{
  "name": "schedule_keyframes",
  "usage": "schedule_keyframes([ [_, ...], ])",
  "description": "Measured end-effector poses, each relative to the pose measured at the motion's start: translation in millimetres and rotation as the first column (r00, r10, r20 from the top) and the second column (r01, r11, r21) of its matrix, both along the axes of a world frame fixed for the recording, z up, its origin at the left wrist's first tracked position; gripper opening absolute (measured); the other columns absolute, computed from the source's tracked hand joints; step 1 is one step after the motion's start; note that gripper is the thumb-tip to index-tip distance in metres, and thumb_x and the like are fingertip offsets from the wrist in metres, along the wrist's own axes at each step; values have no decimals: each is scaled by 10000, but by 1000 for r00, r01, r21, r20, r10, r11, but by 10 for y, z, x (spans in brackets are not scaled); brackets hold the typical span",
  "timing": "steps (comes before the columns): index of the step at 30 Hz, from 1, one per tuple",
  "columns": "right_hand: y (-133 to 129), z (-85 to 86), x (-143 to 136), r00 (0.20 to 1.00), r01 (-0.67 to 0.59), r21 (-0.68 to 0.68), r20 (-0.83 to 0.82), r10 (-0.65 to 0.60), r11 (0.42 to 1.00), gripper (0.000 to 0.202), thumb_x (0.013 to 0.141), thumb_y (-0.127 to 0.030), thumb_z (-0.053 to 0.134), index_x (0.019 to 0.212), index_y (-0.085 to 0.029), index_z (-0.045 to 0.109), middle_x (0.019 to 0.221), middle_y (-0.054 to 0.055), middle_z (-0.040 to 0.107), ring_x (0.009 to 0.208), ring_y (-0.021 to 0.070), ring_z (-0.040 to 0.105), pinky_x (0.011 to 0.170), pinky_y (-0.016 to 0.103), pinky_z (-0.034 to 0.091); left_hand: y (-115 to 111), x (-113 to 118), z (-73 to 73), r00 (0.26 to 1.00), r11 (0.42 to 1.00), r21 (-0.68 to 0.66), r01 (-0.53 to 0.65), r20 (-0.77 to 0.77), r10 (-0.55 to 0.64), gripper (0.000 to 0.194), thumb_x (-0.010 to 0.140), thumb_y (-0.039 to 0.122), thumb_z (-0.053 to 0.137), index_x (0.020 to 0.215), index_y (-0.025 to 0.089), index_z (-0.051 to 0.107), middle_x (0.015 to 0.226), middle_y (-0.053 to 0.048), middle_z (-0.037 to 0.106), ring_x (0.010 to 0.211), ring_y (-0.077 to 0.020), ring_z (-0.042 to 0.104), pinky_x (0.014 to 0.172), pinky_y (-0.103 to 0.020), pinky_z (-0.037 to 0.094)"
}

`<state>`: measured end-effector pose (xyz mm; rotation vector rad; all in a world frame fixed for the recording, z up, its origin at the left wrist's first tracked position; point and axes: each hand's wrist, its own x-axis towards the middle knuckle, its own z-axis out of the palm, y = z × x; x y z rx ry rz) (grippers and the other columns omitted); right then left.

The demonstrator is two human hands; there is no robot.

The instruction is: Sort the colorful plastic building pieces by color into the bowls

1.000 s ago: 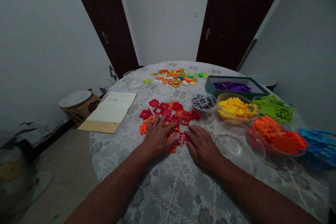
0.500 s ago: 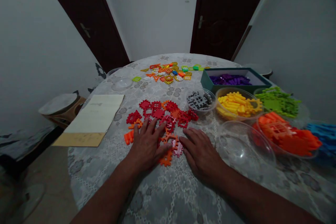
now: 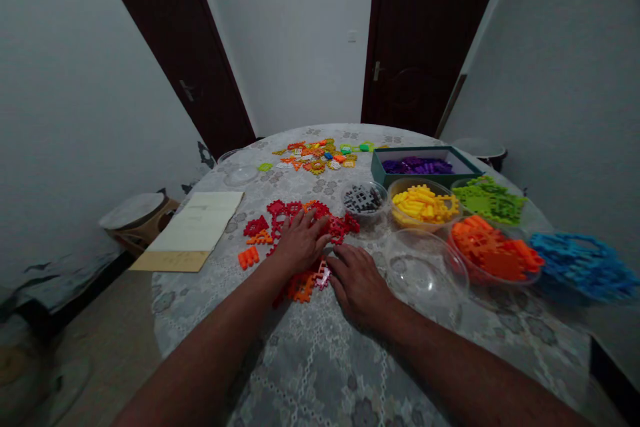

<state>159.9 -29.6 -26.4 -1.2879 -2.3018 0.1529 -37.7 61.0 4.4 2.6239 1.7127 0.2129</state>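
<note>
Heap of red and orange toothed plastic pieces on a grey floral worktop
The flat pieces overlap, some with cut-out centres. The left hand lies open across them; the right hand, fingers bent, rests beside them, its grip impossible to tell.

I watch through a single camera worn on the person's head, facing forward and tipped down over the round desk. The forearms enter from the bottom edge, so my lens sits above and behind the left hand and right hand, fairly near. The wide view reaches the far wall and both dark doors.
</note>
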Motion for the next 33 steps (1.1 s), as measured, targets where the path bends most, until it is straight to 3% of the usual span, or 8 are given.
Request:
schedule_keyframes([
  [3, -1, -14, 6, 1000, -3, 13, 7, 3, 1000, 374, 1057, -275, 560, 1418, -233, 649, 1511, 153, 593, 1430, 323, 507, 1240, 589, 364, 290, 110, -38, 999, 998, -60, -36, -36, 34, 616, 1066, 628, 379, 1618, 373, 479, 1742, -126, 353, 1581, -449, 318, 1212, -729, 270],
  [6, -8, -34, 7, 1000, 1, 21, 12, -2, 1000, 367, 1062, -290, 564, 1413, -232, 651, 1520, 148, 586, 1433, 322, 501, 1246, 578, 350, 497, 74, -34, 997, 993, -99, -71, -50, 67, 638, 1059, 661, 360, 1610, 365, 489, 1733, -138, 366, 1570, -436, 341, 1212, -713, 271],
  [12, -20, -12, 10, 1000, 3, 12, 21, -4, 1000, 358, 1063, -295, 564, 1398, -213, 662, 1527, 165, 581, 1439, 333, 498, 1243, 586, 352, 540, -144, -3, 990, 990, -90, -112, -97, 103, 702, 1033, 722, 354, 1607, 338, 478, 1694, -168, 410, 1537, -415, 389, 1194, -668, 327],
  [18, -19, -9, 19, 999, -5, 42, -37, 7, 999, 310, 1028, -249, 590, 1309, -179, 698, 1516, 175, 582, 1433, 329, 505, 1230, 545, 400, 269, -139, 0, 989, 995, -22, -94, -117, 91, 645, 1033, 679, 413, 1588, 362, 500, 1708, -135, 393, 1558, -454, 336, 1202, -698, 302],
  [24, 44, -87, -58, 981, 165, 115, -126, -150, 980, 502, 999, -220, 597, 1497, -162, 574, 1699, 209, 360, 1602, 379, 272, 1253, 594, 338, -23, -63, 15, 996, 998, -37, 58, -58, -61, 584, 1073, 606, 387, 1603, 378, 479, 1675, -98, 468, 1560, -402, 359, 1227, -697, 288],
  [28, 63, -80, -79, 981, 193, 69, -36, -191, 979, 495, 996, -294, 641, 1472, -167, 596, 1646, 230, 429, 1522, 405, 383, 1236, 625, 306, -293, -55, 5, 998, 998, -45, 42, -42, -44, 562, 1070, 581, 434, 1570, 342, 523, 1676, -117, 463, 1536, -399, 395, 1228, -697, 296],
  [33, -18, -3, -41, 990, 141, 83, -16, -140, 987, 344, 1016, -327, 612, 1326, -192, 675, 1451, 200, 589, 1343, 360, 519, 1188, 563, 365, -779, -225, -15, 998, 998, 23, -55, 20, 55, 572, 1063, 571, 478, 1594, 360, 491, 1684, -102, 450, 1551, -384, 376, 1237, -684, 286],
])
